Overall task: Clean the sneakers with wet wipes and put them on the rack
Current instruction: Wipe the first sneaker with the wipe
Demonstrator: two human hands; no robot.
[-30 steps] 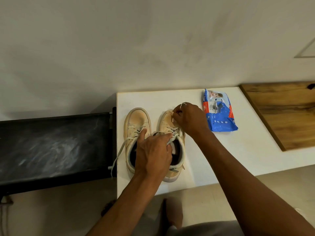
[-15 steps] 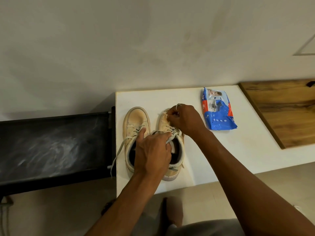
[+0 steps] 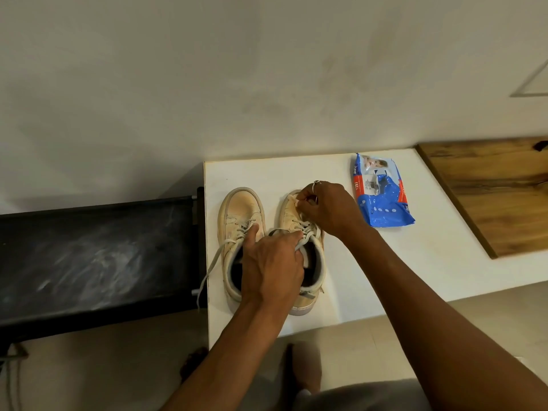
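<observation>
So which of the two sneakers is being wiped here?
The sneaker nearer the blue wipes pack: the right hand holds a wipe on its toe, the left hand steadies it. The other sneaker has no wipe on it.

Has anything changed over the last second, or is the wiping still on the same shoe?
Little has changed. The right hand, pinching the wipe, slid slightly from the toe tip toward the laces of the near sneaker, beside the wipes pack. It looks like a small rubbing stroke. Nothing was picked up or let go. The left hand still grips that sneaker's tongue. The other sneaker and the pack stayed put.
</observation>
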